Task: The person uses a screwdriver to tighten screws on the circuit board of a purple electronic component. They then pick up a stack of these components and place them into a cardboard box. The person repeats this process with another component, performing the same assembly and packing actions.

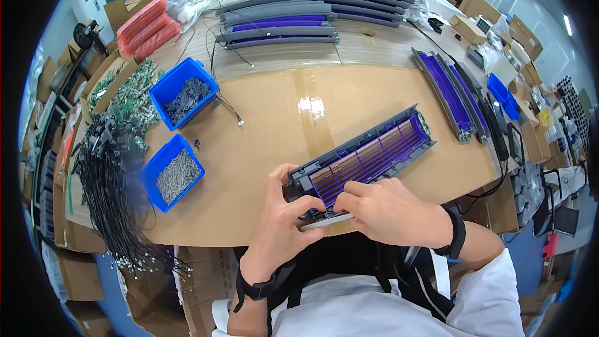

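A long grey plastic housing point(368, 156) with a purple ribbed grille lies slantwise on the cardboard-covered table, its near left end close to me. My left hand point(281, 221) is wrapped round that end, fingers on the far side and thumb at the near edge. Over the near long edge, my right hand point(393, 212) has its fingers curled and pressed together close to the left thumb. Whatever sits between the right fingertips is hidden. Below them, a pale grey strip point(327, 221) shows along the housing's edge; whether it is a separate part, I cannot tell.
Left stand a blue bin of dark clips point(157, 97), a blue bin of small metal screws point(198, 165), a bundle of black cables point(112, 193) and green circuit boards point(134, 97). Similar housings are stacked at the back point(277, 22); more purple-lined ones point(446, 93) lie at right.
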`<state>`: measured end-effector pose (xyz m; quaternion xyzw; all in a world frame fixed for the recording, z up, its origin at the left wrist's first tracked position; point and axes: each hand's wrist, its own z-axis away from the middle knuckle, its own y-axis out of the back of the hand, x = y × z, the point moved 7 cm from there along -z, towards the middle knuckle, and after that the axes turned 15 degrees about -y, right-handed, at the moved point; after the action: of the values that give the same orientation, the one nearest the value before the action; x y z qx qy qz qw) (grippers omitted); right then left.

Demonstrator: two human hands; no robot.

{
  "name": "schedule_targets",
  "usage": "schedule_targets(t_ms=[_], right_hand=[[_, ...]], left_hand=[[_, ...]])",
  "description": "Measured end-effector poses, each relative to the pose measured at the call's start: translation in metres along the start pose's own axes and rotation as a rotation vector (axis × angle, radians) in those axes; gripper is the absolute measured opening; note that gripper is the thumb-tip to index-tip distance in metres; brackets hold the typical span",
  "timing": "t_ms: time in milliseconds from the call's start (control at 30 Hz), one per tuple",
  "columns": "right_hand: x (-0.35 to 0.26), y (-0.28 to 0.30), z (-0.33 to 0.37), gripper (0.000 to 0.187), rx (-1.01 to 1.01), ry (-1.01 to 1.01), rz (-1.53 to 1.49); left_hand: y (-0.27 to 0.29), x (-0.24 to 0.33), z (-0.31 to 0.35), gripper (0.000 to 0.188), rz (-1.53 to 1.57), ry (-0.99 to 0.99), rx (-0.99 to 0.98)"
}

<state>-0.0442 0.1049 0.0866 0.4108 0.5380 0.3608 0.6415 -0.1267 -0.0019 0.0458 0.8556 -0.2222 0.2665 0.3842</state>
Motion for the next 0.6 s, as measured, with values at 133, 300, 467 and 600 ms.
schedule_targets(t_ms=[133,300,467,600], right_hand=[[-0.002,0.003,-0.006,0.012,-0.012,0.005,0.047],[0.012,0.002,-0.022,0.012,-0.205,-0.015,-0.158],[0.015,0.001,-0.025,0.013,-0.269,-0.044,-0.255],[0.016,-0.001,-0.025,0.013,-0.29,-0.062,-0.28]], left_hand=[[0.001,0.001,0.001,0.026,-0.01,-0.014,0.021],[-0.001,-0.001,0.0,0.025,-0.015,-0.021,0.011],[-0.001,-0.004,0.002,0.03,0.034,0.01,0.012],[-0.001,-0.004,0.001,0.028,0.022,0.001,0.016]])
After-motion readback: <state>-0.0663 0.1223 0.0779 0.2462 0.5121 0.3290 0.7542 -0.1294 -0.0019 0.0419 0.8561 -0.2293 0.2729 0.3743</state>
